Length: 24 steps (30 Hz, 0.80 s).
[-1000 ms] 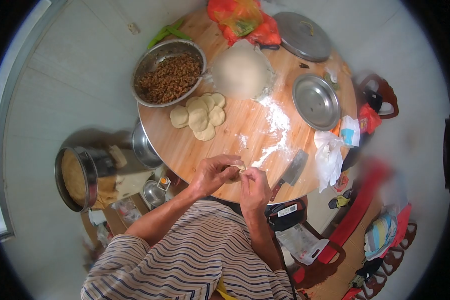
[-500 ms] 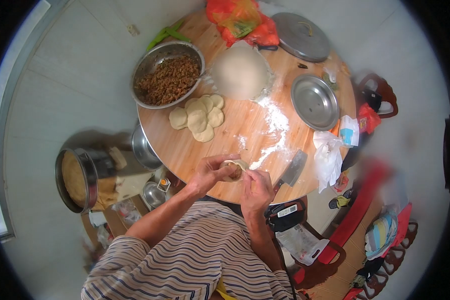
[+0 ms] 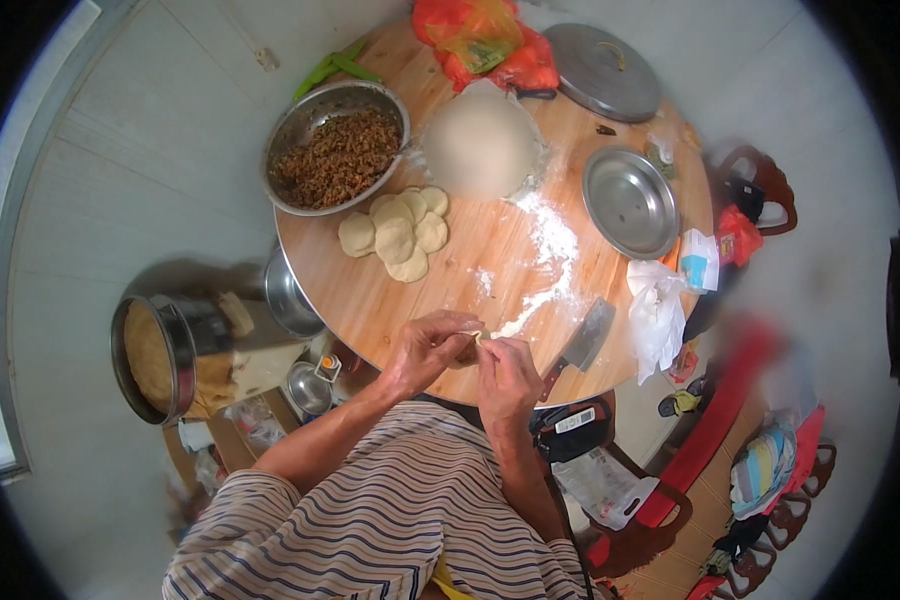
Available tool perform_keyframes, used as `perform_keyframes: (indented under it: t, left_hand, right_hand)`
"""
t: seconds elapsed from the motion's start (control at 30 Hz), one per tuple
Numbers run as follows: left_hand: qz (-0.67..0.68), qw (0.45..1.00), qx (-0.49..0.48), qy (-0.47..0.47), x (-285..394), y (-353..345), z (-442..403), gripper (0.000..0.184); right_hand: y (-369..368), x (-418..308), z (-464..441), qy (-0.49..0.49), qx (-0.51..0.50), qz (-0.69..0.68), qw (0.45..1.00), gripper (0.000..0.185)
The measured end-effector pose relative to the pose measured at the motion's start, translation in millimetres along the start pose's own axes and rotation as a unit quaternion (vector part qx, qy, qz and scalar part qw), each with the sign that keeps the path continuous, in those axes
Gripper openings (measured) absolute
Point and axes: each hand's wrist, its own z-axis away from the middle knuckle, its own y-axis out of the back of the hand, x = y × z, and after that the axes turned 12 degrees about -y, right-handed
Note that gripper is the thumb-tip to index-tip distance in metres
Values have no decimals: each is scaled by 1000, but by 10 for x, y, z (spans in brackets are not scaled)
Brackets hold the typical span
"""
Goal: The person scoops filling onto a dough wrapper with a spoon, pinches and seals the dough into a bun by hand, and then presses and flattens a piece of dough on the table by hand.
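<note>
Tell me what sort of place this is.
Probably a home kitchen or dining area: there's a round wooden table dusted with what looks like flour, a metal bowl of chopped filling, and flat dough rounds.

This looks like a home, in a kitchen or dining room; which of the two is unclear. A round wooden bench (image 3: 370,300) carries dough rounds (image 3: 394,240), loose flour (image 3: 552,250), a cleaver (image 3: 590,338) and a steel bowl (image 3: 295,133) of filling (image 3: 338,160), all cooking things. Brown wooden chairs (image 3: 785,195), red bags (image 3: 530,66) and a striped cloth (image 3: 763,470) at the side look domestic.
</note>
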Motion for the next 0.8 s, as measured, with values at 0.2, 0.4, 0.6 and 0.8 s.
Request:
perform_keyframes:
  t: [0.2, 0.4, 0.6, 0.8]
  left_hand:
    - [-38, 999, -20, 9, 139, -37, -33, 25]
    - [-126, 991, -33, 20, 186, -19, -59, 33]
    - [-18, 993, -66, 91, 248, 77, -103, 42]
    - [212, 971, -27, 108, 138, -56, 39, 54]
  right_hand:
    - [25, -64, 0, -49, -33, 6, 998, 35]
    - [1, -31, 21, -1, -32, 22, 999, 37]
    - [-51, -24, 52, -26, 28, -19, 999, 22]
    - [-89, -39, 95, -148, 13, -116, 982, 14]
